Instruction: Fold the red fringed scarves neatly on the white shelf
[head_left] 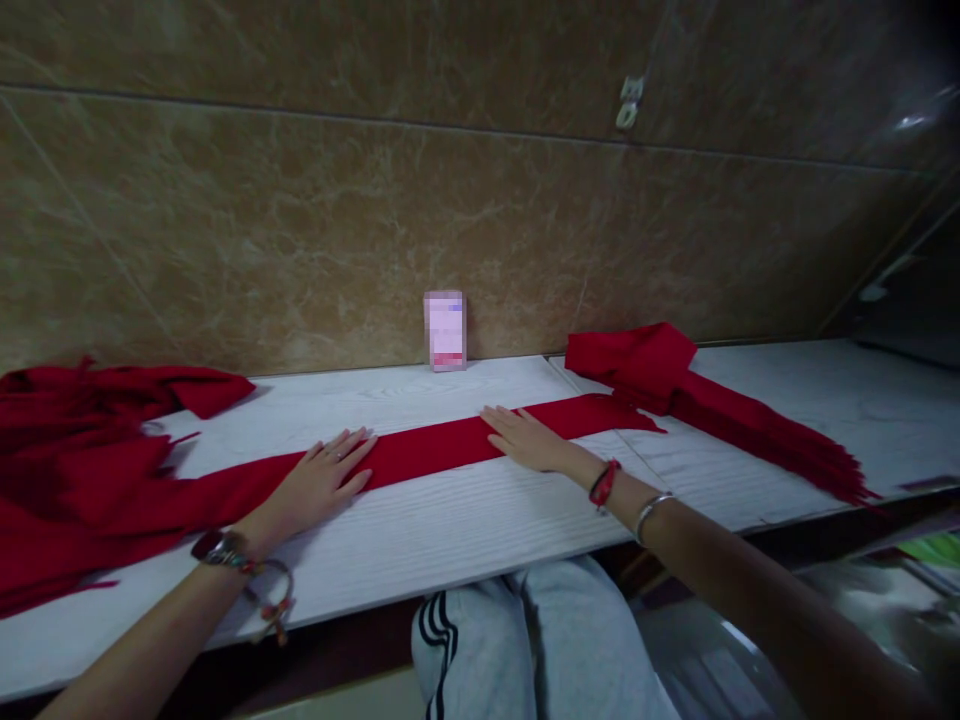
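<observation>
Smoothing step, seemingly: left hand and right hand palm-down, fingers extended, gripping nothing, on red fabric strip between white bench's front and back edges. Next move likely calls for even palm pressure.

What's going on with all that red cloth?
Someone has their left hand and right hand resting on a red strip, laid out across the white table. The strip runs toward a loose red heap on the left. More red strips lie on the right, beyond the right hand.
</observation>
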